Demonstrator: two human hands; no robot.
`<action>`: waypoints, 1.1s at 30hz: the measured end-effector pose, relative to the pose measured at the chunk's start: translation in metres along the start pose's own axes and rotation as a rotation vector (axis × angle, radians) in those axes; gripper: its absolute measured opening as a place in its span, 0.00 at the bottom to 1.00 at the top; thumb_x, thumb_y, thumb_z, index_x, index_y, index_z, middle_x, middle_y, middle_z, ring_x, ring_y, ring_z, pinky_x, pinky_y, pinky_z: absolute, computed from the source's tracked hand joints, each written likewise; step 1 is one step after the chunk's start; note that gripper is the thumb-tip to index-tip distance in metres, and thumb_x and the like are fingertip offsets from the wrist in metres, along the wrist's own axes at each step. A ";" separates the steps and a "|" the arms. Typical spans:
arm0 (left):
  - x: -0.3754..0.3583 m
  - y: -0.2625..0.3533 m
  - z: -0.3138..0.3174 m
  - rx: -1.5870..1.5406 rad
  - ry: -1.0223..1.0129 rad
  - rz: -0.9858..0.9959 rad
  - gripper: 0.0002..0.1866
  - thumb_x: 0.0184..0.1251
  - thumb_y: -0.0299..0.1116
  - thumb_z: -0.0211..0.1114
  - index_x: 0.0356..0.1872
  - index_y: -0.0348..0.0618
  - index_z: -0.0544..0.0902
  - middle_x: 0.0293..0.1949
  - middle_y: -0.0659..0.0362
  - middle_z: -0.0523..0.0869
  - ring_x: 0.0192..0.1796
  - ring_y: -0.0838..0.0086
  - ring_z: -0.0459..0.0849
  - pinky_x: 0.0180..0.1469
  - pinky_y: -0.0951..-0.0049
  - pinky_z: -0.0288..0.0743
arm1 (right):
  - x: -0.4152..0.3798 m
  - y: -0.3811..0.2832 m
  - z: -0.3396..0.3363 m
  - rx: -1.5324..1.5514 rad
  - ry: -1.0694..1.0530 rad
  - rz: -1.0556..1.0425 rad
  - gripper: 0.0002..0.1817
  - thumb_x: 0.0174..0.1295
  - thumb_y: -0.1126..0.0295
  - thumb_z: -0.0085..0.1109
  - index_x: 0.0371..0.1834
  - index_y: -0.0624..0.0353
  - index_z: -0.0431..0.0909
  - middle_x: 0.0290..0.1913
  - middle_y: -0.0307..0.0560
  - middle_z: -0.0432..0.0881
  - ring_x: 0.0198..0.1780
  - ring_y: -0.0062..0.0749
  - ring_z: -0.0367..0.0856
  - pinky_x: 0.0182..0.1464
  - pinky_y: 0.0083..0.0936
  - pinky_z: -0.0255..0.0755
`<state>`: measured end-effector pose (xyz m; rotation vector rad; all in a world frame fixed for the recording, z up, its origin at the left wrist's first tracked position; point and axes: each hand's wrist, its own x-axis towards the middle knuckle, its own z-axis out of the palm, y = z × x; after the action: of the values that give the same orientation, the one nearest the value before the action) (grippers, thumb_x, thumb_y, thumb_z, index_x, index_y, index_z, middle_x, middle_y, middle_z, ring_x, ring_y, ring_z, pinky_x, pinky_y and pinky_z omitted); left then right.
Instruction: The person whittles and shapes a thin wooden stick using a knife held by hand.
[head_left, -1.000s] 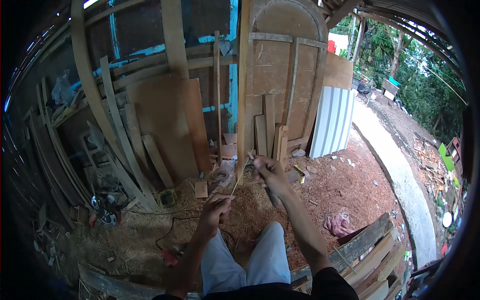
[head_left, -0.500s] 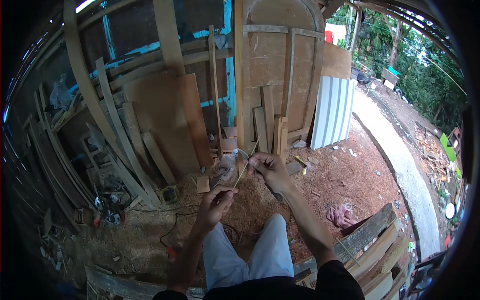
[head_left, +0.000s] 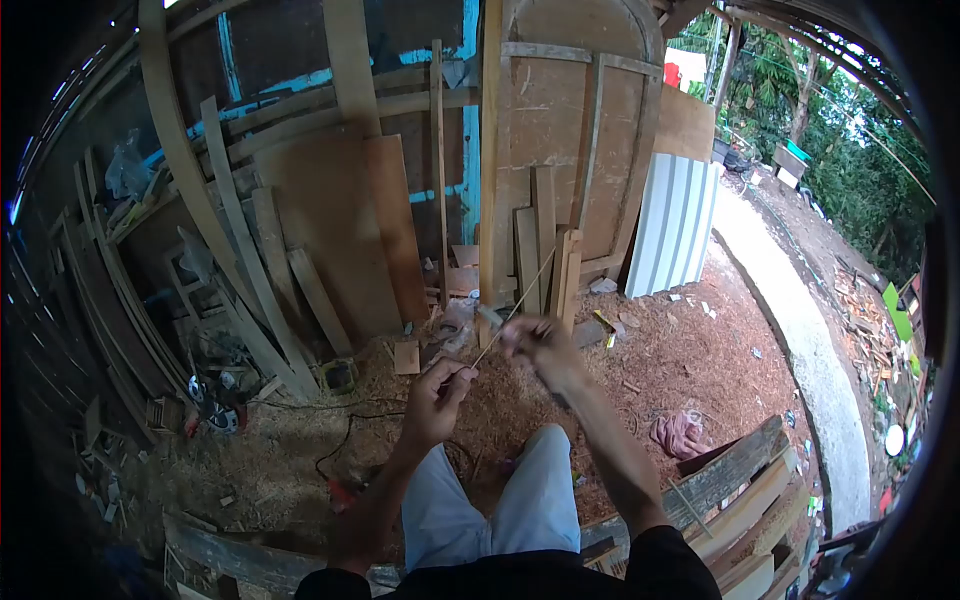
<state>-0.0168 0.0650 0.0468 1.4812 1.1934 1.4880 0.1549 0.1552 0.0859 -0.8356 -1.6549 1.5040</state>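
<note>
A thin pale stick slants up and away from my left hand, whose thumb and fingers pinch its lower end. My right hand, smeared by motion, is closed beside the stick's middle. From it a short greyish blade juts to the left, and a dark handle end shows below the palm, so it looks like a knife. Whether the blade touches the stick cannot be made out. Both hands are above my knees.
Boards and panels lean on the wall ahead. Sawdust and shavings cover the ground. A cable lies at left, a pink cloth at right, and stacked planks near my right side. Corrugated sheet stands by a concrete strip.
My right hand has shifted slightly right and down and is now blurred. The stick's upper end now reaches farther up and right. My left hand keeps its pinch; the view has shifted slightly.
</note>
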 end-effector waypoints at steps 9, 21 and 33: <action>0.004 0.007 -0.001 -0.251 -0.038 -0.255 0.10 0.70 0.36 0.54 0.36 0.40 0.79 0.24 0.69 0.71 0.25 0.88 0.65 0.27 0.85 0.59 | -0.006 -0.003 0.014 0.098 -0.103 0.164 0.09 0.64 0.68 0.55 0.37 0.63 0.79 0.23 0.37 0.77 0.18 0.12 0.63 0.18 0.12 0.55; -0.005 -0.020 -0.003 -0.095 0.035 -0.101 0.09 0.69 0.33 0.56 0.34 0.39 0.79 0.23 0.69 0.71 0.24 0.88 0.66 0.27 0.84 0.62 | 0.012 0.000 -0.007 -0.015 0.098 0.104 0.07 0.63 0.70 0.55 0.33 0.61 0.81 0.23 0.38 0.78 0.18 0.13 0.67 0.18 0.13 0.57; -0.014 -0.005 -0.014 -0.076 -0.025 -0.213 0.09 0.69 0.31 0.54 0.33 0.37 0.78 0.23 0.66 0.73 0.26 0.86 0.68 0.29 0.83 0.64 | 0.027 0.011 -0.037 -0.068 0.242 0.119 0.08 0.63 0.70 0.55 0.33 0.65 0.78 0.21 0.38 0.76 0.16 0.15 0.65 0.16 0.13 0.58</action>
<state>-0.0297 0.0512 0.0387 1.2759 1.2254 1.3519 0.1725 0.1982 0.0795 -1.1243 -1.5061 1.3700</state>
